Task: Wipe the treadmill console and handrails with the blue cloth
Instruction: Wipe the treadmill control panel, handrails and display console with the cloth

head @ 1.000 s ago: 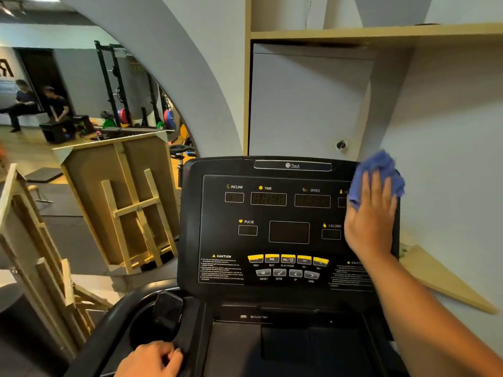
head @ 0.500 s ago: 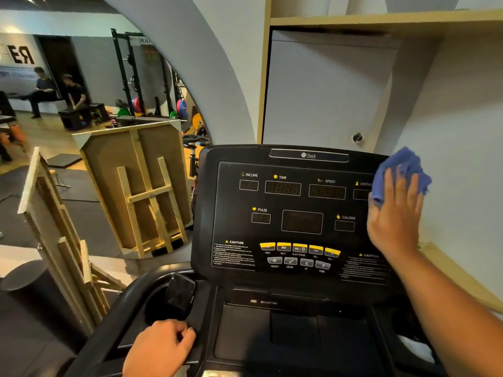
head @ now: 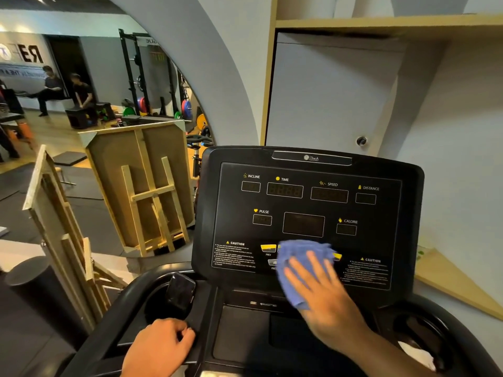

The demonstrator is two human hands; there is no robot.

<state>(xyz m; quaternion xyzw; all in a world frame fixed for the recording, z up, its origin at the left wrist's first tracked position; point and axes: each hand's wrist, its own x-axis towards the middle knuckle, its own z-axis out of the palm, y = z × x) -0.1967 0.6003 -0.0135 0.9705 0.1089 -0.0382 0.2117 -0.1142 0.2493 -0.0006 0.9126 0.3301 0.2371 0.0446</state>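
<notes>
A: Head view, edges first. Your treadmill console (head: 307, 208) is the landmark. Its right edge sits close to the grey wall (head: 468, 172), little room there. Left of it the space opens out: a wooden frame (head: 147, 191) leaning just past the left edge, gym floor beyond.

B: Above it?

A: A closed cabinet door (head: 332, 99) under a wooden shelf (head: 381, 23), both set back behind the console's top edge.

B: Containers?

A: Two cup wells below the console. The left one (head: 163, 303) holds a dark phone-like object (head: 181, 292), standing tilted. The right one (head: 419, 330) is mostly dark; something white (head: 416, 355) shows at its near side, can't tell what.

B: Now your hands.

A: Your right hand (head: 324, 295) lies flat on the blue cloth (head: 299, 265), fingers (head: 313, 265) straight and slightly spread, pressing the cloth against the lower middle of the console, over the yellow button row (head: 268, 247). One yellow button shows at each end of the cloth. Hand and cloth are motion-blurred.

B: Left?

A: Your left hand (head: 160, 346) is below the console's left corner, fingers curled over the edge of the black tray by the left handrail (head: 109, 330). Curled on that edge, nothing loose held.
</notes>
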